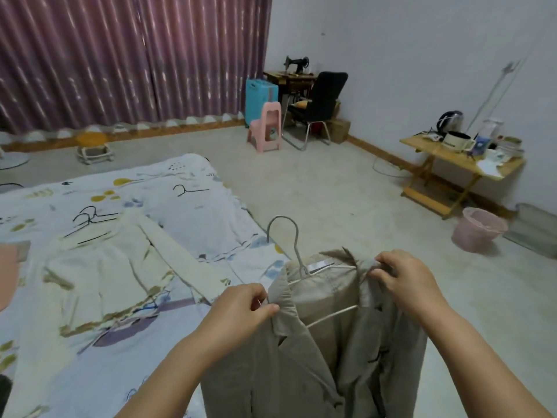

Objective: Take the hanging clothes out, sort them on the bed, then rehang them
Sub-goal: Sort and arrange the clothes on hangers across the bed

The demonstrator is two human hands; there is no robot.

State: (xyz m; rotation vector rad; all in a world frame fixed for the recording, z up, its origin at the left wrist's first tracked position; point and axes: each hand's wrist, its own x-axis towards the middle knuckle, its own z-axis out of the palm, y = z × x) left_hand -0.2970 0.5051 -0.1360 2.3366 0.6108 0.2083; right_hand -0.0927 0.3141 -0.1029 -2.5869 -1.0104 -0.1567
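A beige jacket hangs on a white wire hanger in front of me, beside the bed's near right corner. My left hand pinches the jacket's left collar at the shoulder. My right hand pinches the right collar and shoulder. On the bed, with its patterned sheet, a cream garment lies spread flat. Black hangers rest above it, and one more black hanger lies farther back. A pink garment shows at the left edge.
Bare floor lies right of the bed. A pink bucket and a wooden folding table with a kettle and cups stand at the right wall. A pink stool, black chair, blue appliance and sewing machine table stand in the far corner.
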